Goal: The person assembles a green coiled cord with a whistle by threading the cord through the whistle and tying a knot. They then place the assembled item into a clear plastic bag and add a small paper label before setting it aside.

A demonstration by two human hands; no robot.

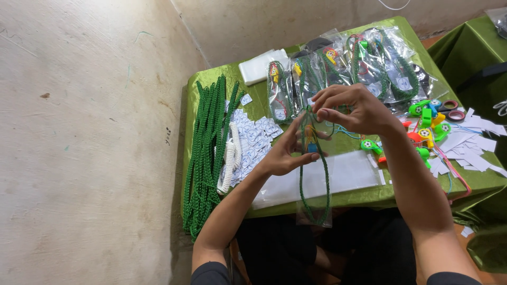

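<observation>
I hold a clear bag upright, long axis running twelve to six, mouth at twelve. Inside it are a green cord and a small toy. My left hand grips its side; my right hand pinches the top. Filled bags lie on the surface at twelve.

Cords lie left on the table, paper slips beside them, whistles right, filled bags behind.

Soft even daylight, slight edge distortion
</observation>
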